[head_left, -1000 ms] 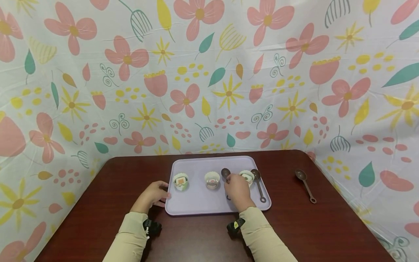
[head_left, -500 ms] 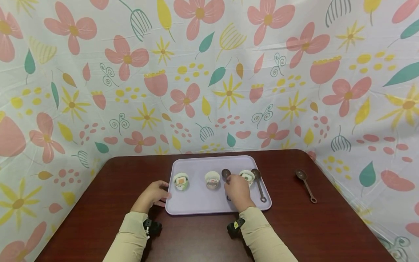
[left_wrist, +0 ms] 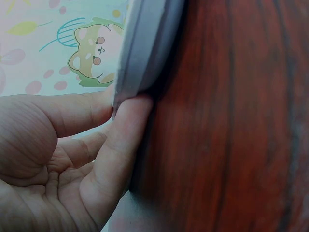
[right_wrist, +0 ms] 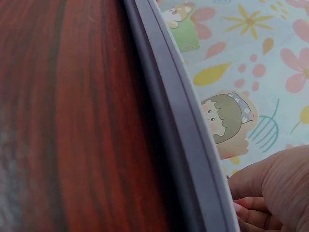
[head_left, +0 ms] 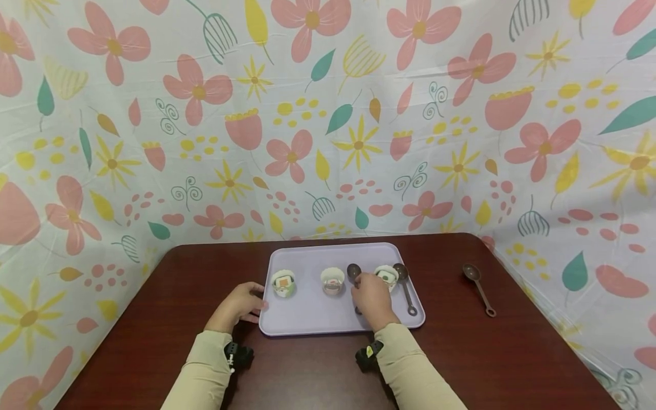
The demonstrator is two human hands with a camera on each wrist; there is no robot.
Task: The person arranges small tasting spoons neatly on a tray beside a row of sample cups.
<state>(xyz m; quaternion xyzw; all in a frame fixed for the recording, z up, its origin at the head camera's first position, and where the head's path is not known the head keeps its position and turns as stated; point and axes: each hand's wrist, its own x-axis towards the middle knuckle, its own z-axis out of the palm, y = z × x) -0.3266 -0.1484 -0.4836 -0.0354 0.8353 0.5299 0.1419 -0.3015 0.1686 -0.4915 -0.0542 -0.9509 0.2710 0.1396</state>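
A pale lilac tray [head_left: 312, 320] lies on the table. My left hand [head_left: 241, 303] pinches its left rim; thumb and finger meet across the edge in the left wrist view. Over the tray's right part, my right hand [head_left: 372, 294] holds a brown measuring spoon [head_left: 353, 270] by its handle, bowl pointing away; the hand hides most of the handle. Beside these fingers stands a small printed paper cup [head_left: 387, 275], partly covered. Another cup [head_left: 333, 282] is at the middle, and a third cup [head_left: 283, 284] at the left. In the right wrist view the tray's edge [right_wrist: 186, 130] partly hides my curled fingers.
A second measuring spoon [head_left: 406, 290] lies along the tray's right side. A third one [head_left: 479, 289] is on the dark red wooden table [head_left: 512, 359], right of the tray. Behind the table hangs a flowered curtain [head_left: 328, 142].
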